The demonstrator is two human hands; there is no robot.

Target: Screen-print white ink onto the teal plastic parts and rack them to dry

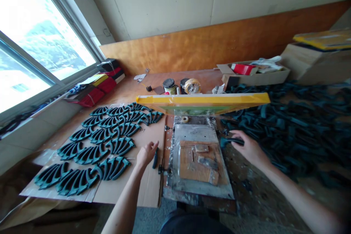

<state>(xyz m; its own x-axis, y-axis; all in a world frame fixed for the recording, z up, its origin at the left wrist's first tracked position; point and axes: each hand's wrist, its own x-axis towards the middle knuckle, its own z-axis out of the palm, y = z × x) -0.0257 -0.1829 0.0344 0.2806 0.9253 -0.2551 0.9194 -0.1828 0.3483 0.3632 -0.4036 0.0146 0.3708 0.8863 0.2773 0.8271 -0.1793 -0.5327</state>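
My left hand [148, 152] is over the right part of the cardboard sheet [145, 188], its fingers curled together. One dark green curved handle-shaped piece [155, 158] extends from beside its thumb and appears pinched at the upper end; the contact is partly hidden. In my right hand [246, 147], right of the flat metal plate, another dark green curved piece [229, 142] is gripped between thumb and fingers. On the cardboard's left lie rows of similar pieces [93, 153], fanned out in groups. Between my hands, the metal plate [177, 181] bears a brown board [185, 172] with several small blocks.
A yellow-edged screen frame [203, 98] is raised behind the plate. A big pile of dark green pieces [285, 124] covers the right side. Jars [169, 87], a tape roll [192, 86] and an open carton [260, 76] stand behind. A window [49, 40] is at left.
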